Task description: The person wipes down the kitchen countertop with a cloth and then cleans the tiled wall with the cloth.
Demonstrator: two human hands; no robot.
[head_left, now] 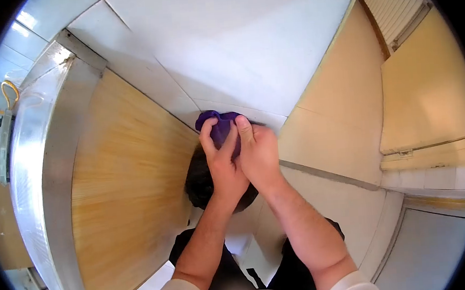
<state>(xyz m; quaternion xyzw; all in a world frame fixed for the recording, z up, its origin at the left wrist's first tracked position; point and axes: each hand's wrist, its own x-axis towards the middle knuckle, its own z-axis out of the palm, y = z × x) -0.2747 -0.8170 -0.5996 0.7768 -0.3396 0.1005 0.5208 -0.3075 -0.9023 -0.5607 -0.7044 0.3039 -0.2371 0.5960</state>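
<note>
A crumpled purple cloth-like item (207, 116) is held in front of me, near the corner where the wooden panel meets the tiled wall. My left hand (224, 164) grips it from the left with bent fingers. My right hand (259, 153) closes on its right side, thumb pointing up, and touches my left hand. Below and behind my hands is a black bag-like object (198, 182), partly hidden by them.
A wooden panel (132, 173) with a metal-edged counter (55, 157) stands at the left. White tiles (236, 42) cover the wall ahead. Yellowish cabinets (427, 83) are at the right. My legs are below, over a tiled floor (328, 203).
</note>
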